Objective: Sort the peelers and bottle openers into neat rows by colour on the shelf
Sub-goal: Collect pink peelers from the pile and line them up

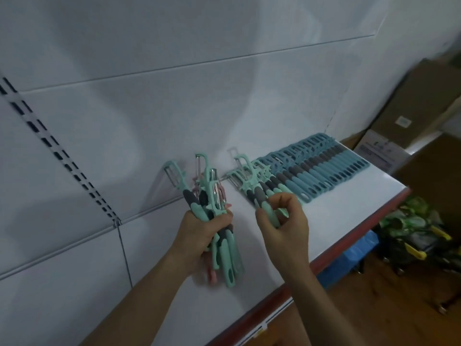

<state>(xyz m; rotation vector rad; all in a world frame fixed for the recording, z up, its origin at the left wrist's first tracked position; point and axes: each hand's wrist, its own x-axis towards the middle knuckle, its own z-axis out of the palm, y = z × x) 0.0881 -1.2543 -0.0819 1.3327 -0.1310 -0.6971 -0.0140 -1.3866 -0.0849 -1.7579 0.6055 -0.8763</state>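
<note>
A bunch of peelers [212,208] is gripped by the left hand [199,233]. The mint peelers [259,193] at the row's [324,168] near end are pinched, seemingly by their handles, by the right hand [284,226] on the shelf [336,218].

Free shelf [349,213] strip before blue peeler row [331,168]

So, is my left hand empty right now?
No, the left hand grips a bunch of mint-green peelers, held upright above the shelf.
</note>
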